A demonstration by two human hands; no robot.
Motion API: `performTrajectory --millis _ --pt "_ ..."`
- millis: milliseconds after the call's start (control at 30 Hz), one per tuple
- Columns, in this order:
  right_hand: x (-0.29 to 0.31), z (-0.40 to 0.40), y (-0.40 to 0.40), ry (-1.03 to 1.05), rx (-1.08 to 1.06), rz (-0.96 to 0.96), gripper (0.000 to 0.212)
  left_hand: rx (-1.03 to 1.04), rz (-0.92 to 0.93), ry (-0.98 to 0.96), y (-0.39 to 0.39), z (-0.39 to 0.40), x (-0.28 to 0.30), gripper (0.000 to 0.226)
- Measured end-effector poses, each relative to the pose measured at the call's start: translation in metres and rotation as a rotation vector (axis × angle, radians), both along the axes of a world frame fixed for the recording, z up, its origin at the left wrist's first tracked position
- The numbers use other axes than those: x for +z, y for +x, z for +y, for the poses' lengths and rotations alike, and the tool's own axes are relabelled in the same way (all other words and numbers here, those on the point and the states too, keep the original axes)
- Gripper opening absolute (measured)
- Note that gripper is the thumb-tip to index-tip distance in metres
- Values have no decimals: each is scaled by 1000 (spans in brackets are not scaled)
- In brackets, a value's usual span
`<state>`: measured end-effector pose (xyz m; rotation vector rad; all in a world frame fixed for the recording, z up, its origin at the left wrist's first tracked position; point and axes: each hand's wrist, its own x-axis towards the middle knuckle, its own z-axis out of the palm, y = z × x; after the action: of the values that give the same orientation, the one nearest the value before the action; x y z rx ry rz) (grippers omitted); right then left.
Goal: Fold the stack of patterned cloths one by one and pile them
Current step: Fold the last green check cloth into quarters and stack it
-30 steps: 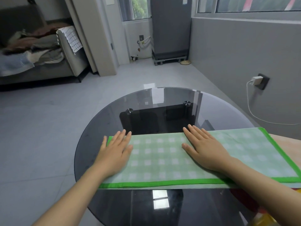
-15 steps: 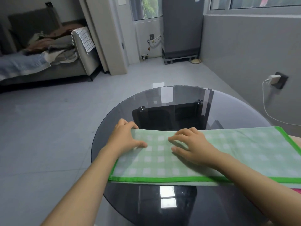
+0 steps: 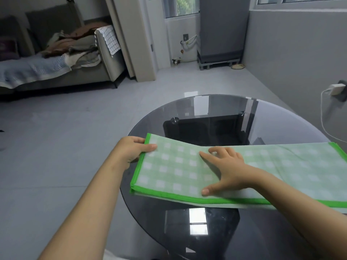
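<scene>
pale green-and-white checked cloth (image 3: 187, 166) showing bright green border; smoky dark glass table (image 3: 216, 231) reflecting white light; grey floor (image 3: 65, 137) lying around; white cloth with black grid (image 3: 110, 39) draping over grey sofa (image 3: 90, 76).

Grey tiled floor (image 3: 65, 128), glossy, reflecting daylight. Round dark glass table (image 3: 216, 109) in foreground. Grey sofa (image 3: 56, 76) far left, piled with clothes and a blanket. Grey half-wall (image 3: 291, 53) on right under windows; white charger (image 3: 335, 89) plugged into its socket. Grey fridge (image 3: 221, 29) at back beside a window (image 3: 181, 5).
</scene>
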<state>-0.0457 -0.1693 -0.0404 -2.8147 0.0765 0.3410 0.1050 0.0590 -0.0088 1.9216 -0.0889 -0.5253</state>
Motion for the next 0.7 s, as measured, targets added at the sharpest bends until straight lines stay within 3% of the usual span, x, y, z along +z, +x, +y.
performTrajectory --millis 167,367,500,700 --pt "3 13 6 21 18 26 113 0 86 -252 -2 -1 27 12" --pt "-1 12 -6 152 -7 -65 108 -58 121 -401 -24 -40 49 21" --pt "9 -4 -21 354 -144 -182 87 -66 115 -484 -45 -75 50 25" --pt "31 -34 -49 697 -379 -342 33 -29 42 -508 -77 -122 42 16"
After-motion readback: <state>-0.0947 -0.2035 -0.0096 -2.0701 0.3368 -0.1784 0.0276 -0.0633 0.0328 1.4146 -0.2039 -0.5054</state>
